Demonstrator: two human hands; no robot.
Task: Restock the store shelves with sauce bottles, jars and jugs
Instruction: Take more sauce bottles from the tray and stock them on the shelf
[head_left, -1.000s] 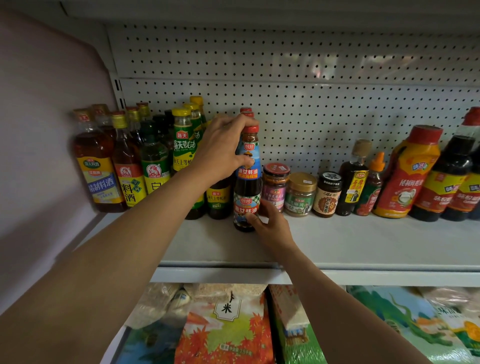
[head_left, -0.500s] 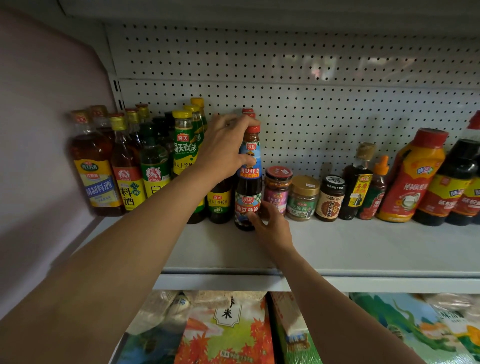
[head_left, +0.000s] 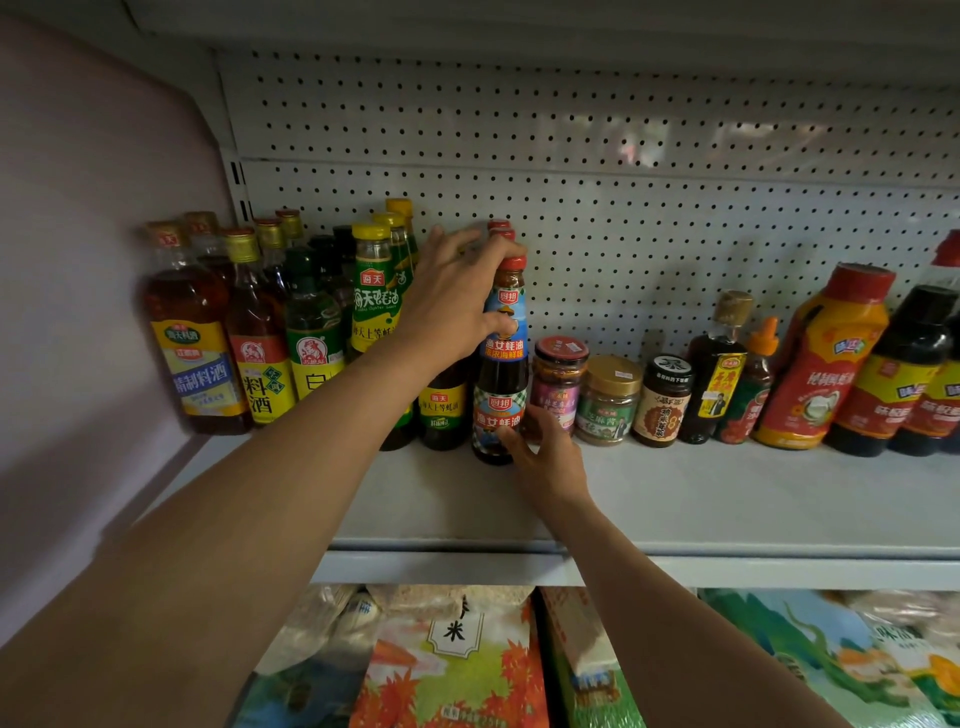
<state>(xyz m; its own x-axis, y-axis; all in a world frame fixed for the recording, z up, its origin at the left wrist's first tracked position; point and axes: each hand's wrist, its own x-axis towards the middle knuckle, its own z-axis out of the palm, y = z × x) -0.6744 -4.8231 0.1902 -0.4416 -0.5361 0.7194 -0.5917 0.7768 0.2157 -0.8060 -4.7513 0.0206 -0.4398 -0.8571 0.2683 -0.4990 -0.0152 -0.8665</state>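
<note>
Oyster sauce bottle (head_left: 501, 364) stands on grey shelf (head_left: 727, 499) before pegboard (head_left: 623, 208).

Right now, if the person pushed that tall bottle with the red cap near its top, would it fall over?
Probably yes. The oyster sauce bottle is tall and narrow, so it likely tips easily. It looks full of dark sauce, so probably heavy. The left hand grips its neck and the right hand touches its base, steadying it.

On the shelf (head_left: 727, 499), an oyster sauce bottle (head_left: 501, 384) stands between tall bottles (head_left: 311, 332) at left and three jars (head_left: 608, 400) at right. Further bottles (head_left: 826, 364) line up beyond the jars. Bagged goods (head_left: 457, 670), apparently rice, lie on the tier below.
</note>
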